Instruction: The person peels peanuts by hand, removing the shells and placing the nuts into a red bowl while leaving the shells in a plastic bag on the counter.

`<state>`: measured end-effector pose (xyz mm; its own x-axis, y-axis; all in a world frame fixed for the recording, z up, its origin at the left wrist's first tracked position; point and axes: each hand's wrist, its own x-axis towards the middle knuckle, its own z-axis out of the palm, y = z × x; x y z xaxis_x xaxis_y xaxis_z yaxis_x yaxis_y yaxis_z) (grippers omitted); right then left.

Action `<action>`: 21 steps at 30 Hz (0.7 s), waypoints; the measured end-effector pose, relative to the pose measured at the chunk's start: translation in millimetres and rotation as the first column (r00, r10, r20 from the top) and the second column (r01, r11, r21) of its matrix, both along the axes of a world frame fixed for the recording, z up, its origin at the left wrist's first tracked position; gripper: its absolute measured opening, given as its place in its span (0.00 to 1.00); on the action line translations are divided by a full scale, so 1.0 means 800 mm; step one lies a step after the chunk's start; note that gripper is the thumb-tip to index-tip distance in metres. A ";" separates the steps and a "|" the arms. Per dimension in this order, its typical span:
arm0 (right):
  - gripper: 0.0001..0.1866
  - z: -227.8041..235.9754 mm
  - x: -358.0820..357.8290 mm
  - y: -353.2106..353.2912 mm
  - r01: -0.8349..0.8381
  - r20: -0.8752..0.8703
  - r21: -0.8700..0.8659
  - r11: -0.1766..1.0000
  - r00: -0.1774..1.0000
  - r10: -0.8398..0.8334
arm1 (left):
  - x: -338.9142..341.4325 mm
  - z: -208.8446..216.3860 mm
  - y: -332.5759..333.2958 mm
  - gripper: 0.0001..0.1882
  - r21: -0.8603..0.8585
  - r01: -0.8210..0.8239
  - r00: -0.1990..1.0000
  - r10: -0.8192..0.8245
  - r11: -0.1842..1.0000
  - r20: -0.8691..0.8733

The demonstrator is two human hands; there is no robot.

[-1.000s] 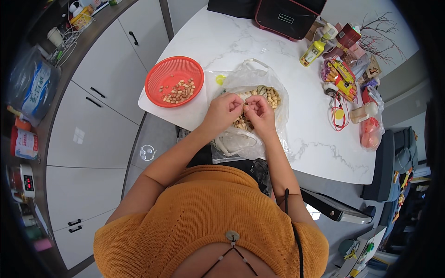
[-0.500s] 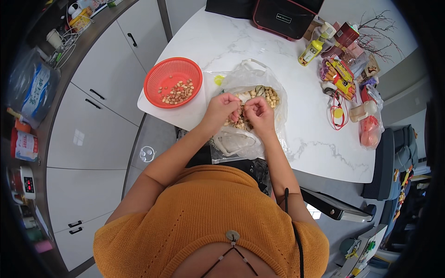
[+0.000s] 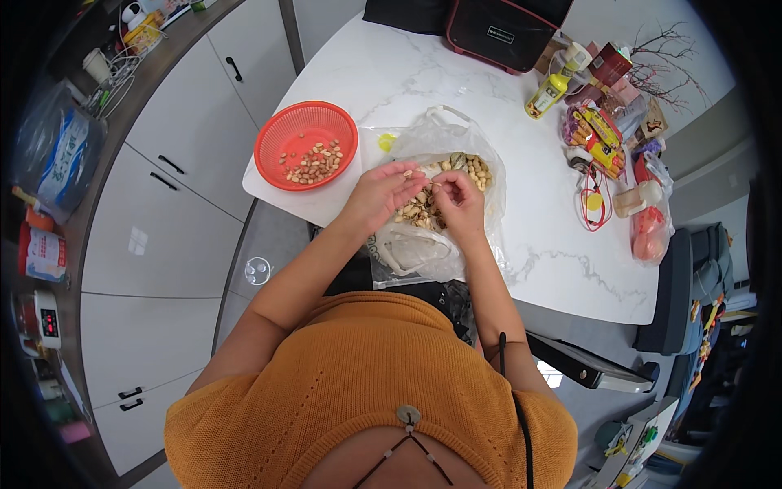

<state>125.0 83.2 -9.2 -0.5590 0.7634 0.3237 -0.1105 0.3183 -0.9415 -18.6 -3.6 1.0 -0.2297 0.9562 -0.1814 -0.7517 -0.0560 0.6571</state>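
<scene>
Both hands meet over an open clear plastic bag [image 3: 482, 140] on the table. My left hand [image 3: 379, 196] is turned partly palm-up, its fingers curled, with a small peanut [image 3: 408, 174] at the fingertips. Close by on the right, my right hand [image 3: 460, 204] pinches a thin, pale bit that looks like peanut shell [image 3: 435, 184]. Beneath them lie broken shells [image 3: 419, 213], and whole unshelled peanuts [image 3: 476, 169] fill the bag's far right part. To the left, a red plastic basket [image 3: 349, 134] holds shelled peanuts [image 3: 314, 165].
A black and red appliance [image 3: 497, 37] stands at the table's far edge. A yellow bottle [image 3: 547, 94], snack packs [image 3: 599, 138], a red cable [image 3: 596, 204] and a bag of red fruit [image 3: 650, 228] line the right side. White cabinets [image 3: 163, 220] curve along the left.
My left hand has rolled palm-up and its fingers have loosened, bringing a peanut into sight. The hands have parted slightly, while the basket and bag stay put.
</scene>
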 end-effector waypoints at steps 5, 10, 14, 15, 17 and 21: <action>0.06 0.002 0.001 0.001 0.029 0.085 0.127 0.991 0.996 -0.040 | -0.005 0.007 -0.004 0.14 0.008 -0.012 1.000 0.012 1.000 0.012; 0.08 0.023 0.002 -0.007 -0.108 0.233 0.222 0.969 0.971 0.055 | -0.004 0.009 -0.005 0.13 -0.048 -0.019 0.983 0.010 0.999 -0.182; 0.09 0.024 0.005 0.003 -0.089 0.255 0.228 0.969 0.966 0.029 | 0.000 0.009 -0.008 0.12 -0.017 -0.039 0.887 0.027 0.999 -0.460; 0.09 0.026 0.007 0.010 -0.068 0.273 0.260 0.963 0.962 -0.006 | 0.001 0.010 -0.010 0.12 -0.021 -0.054 0.835 0.034 0.998 -0.549; 0.09 0.029 0.008 0.020 -0.037 0.331 0.338 0.940 0.940 -0.083 | 0.002 0.017 -0.014 0.12 -0.023 -0.086 0.704 0.045 0.996 -0.709; 0.09 0.030 0.002 0.037 -0.065 0.486 0.506 0.860 0.845 -0.222 | 0.002 0.025 -0.020 0.11 0.066 -0.128 0.537 0.125 0.990 -0.835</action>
<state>127.0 113.0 14.8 -0.6936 0.6319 0.3458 0.3852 0.7310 -0.5633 -16.9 -19.5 20.7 -0.3969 0.9046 0.1553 0.1519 -0.1021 0.9831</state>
